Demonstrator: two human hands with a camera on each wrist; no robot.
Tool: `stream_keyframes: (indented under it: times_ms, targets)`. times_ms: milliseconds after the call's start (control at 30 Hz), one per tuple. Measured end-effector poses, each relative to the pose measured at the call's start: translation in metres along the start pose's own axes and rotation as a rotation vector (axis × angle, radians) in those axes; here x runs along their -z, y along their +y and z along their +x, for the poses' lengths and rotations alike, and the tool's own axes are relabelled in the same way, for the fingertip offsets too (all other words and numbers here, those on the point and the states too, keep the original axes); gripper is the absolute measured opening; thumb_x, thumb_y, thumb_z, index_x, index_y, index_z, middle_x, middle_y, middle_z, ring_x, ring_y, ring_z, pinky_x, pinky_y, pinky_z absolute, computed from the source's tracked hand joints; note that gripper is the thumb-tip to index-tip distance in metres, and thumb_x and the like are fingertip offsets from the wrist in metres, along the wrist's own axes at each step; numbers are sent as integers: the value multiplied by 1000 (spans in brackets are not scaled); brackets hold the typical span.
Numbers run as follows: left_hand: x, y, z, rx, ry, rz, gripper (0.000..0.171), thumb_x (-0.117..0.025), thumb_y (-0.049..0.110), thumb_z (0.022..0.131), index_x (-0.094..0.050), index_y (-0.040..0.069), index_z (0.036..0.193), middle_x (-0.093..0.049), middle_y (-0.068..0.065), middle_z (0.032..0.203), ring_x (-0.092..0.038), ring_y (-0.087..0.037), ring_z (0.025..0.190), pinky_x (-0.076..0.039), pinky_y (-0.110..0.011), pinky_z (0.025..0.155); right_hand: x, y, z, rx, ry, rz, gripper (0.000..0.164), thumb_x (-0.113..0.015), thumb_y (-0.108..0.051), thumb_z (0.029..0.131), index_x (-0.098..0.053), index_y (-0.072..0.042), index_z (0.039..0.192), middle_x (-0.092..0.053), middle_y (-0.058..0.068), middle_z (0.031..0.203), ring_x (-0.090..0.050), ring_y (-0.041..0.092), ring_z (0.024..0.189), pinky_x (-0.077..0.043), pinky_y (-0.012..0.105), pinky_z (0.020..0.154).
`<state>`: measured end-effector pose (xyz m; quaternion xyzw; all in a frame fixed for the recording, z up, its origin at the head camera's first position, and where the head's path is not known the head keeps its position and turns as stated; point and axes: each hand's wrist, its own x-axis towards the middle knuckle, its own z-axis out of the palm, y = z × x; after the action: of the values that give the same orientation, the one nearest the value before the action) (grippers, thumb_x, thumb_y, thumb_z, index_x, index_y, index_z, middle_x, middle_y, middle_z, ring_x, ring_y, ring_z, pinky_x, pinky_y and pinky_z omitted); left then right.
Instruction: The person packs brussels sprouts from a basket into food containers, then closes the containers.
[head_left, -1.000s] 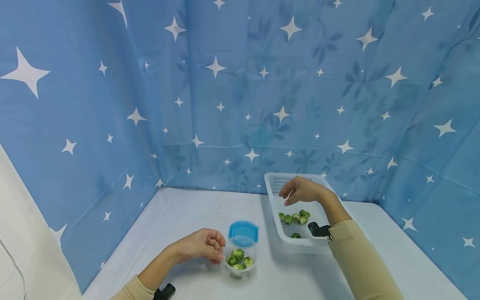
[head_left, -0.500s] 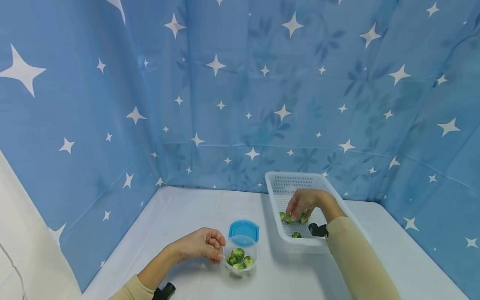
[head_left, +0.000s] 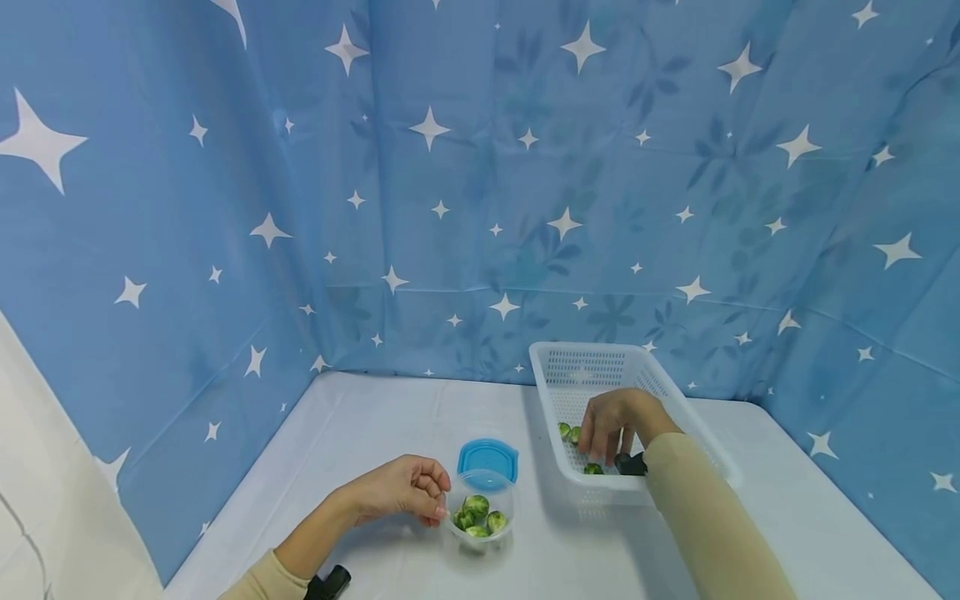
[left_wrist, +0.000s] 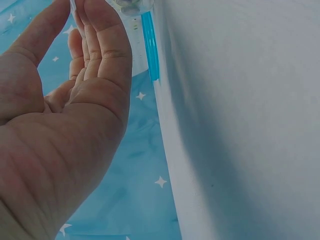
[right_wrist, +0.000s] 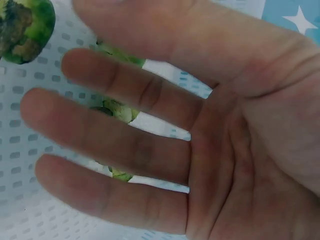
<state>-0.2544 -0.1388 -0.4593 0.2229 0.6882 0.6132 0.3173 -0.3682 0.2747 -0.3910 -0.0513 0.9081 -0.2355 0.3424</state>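
Beside the basket [head_left: 585, 359], the left hand [head_left: 408, 492] pinches a part-filled cup [head_left: 480, 543]; inside, remaining sprouts [head_left: 575, 435] lie near the empty, unclenched right hand [head_left: 615, 419].

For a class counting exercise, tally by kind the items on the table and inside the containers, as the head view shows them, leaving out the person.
White perforated basket: 1
Clear round tub: 1
Blue lid: 1
Brussels sprouts: 7 visible (4 in the tub, 3 in the basket)
Total: 10 visible; the right hand may hide more sprouts.
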Motion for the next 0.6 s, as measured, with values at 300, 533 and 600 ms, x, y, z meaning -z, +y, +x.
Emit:
stream_keyframes:
  times_ms: [300,533,600]
  targets:
    - [0,0,0,0,-3,-1,43,-80,9,89,-57,-11,120,-72,-4,87,-72,-16,79,-64,-35,78,-2,-1,9,-35,-90,-1,22,-88,0,76,-84,-11,95,-80,11,95,-80,28,83,-64,40,81]
    - [0,1,-1,0,1,4,43,-80,9,90,-57,-11,121,-72,-4,87,-72,-16,79,-64,-35,78,-7,-5,8,-57,-94,30,20,-86,6,76,-83,-5,92,-79,12,96,-79,29,82,-65,39,79]
    - [0,1,-1,0,3,6,43,-80,9,90,-57,-11,120,-72,-4,87,-72,-17,79,-64,-35,78,-7,-7,7,-68,-85,15,20,-86,5,76,-83,-6,92,-79,12,96,-79,28,83,-66,39,79]
